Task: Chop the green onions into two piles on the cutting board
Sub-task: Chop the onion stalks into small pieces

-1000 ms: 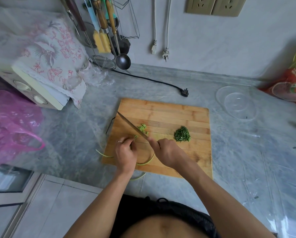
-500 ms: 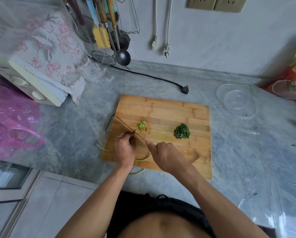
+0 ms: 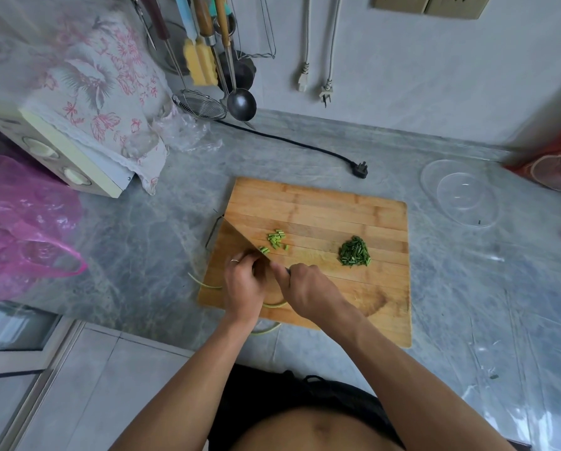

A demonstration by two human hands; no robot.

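Right hand grips knife; left hand pinches green onions.

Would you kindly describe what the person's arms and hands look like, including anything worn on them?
Both forearms are bare, with no sleeves, gloves or watch in view. The left hand wears a thin, pale band ring on one finger. The right hand shows no ring or other jewellery.
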